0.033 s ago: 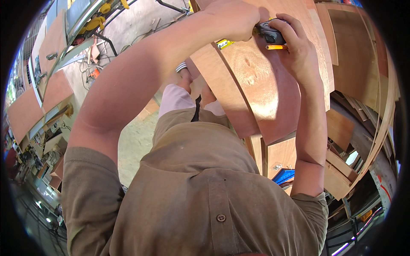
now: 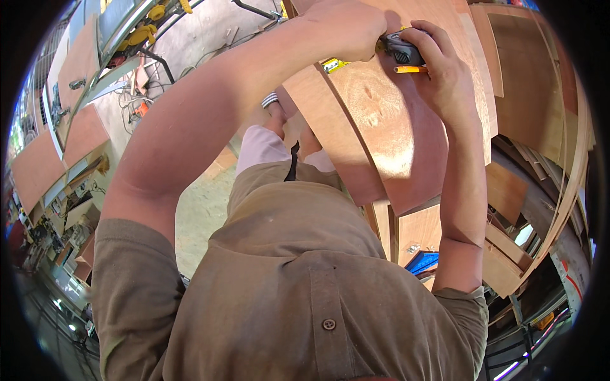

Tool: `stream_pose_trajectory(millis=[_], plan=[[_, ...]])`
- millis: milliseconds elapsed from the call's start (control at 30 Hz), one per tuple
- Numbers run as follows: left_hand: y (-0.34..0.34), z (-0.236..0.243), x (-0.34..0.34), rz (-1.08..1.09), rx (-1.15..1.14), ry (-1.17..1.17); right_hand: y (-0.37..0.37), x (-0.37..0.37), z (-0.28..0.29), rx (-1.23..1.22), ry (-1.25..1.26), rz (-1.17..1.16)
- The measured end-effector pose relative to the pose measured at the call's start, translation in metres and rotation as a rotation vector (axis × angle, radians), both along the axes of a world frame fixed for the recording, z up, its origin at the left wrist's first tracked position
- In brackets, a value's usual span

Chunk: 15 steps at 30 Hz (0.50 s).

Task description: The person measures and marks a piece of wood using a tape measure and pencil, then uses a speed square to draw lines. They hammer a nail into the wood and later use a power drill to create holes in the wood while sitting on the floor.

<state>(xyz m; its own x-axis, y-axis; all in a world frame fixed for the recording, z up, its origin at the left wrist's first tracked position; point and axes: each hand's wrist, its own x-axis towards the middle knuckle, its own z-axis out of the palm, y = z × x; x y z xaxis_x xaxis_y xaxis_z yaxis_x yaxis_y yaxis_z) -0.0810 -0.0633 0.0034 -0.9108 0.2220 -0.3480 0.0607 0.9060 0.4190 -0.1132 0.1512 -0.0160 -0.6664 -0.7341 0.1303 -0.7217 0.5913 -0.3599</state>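
At the top of the view, my right hand (image 2: pixel 445 76) is closed round a dark tape measure (image 2: pixel 403 47), with a yellow pencil (image 2: pixel 410 69) also in it, beneath the tape's case. My left hand (image 2: pixel 356 35) is curled beside the case, over the wooden board; what its fingers hold is hidden. A yellow item (image 2: pixel 333 65), perhaps the tape's blade, shows below my left hand. The plywood board (image 2: pixel 372 127) lies under both hands, beside a narrower board (image 2: pixel 327 140) with a dark gap between them.
Stacked panels (image 2: pixel 534 89) and wood strips stand at the right. A blue plastic tool (image 2: pixel 422 262) lies low beside my body. At the left are boards (image 2: pixel 32 178), yellow tools (image 2: pixel 140 35), black frames and tangled cords on the floor (image 2: pixel 203 209). My feet show below the boards.
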Motion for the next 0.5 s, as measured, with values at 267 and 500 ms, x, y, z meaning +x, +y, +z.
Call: stream_pose_trajectory(millis=[267,500], plan=[[-0.001,-0.009,-0.011,0.023,-0.019,0.021,-0.016,-0.004,0.010,0.032,-0.057,-0.012],[-0.001,-0.007,-0.008,0.021,-0.036,0.026,-0.015,-0.004,0.009,-0.047,-0.017,0.043]])
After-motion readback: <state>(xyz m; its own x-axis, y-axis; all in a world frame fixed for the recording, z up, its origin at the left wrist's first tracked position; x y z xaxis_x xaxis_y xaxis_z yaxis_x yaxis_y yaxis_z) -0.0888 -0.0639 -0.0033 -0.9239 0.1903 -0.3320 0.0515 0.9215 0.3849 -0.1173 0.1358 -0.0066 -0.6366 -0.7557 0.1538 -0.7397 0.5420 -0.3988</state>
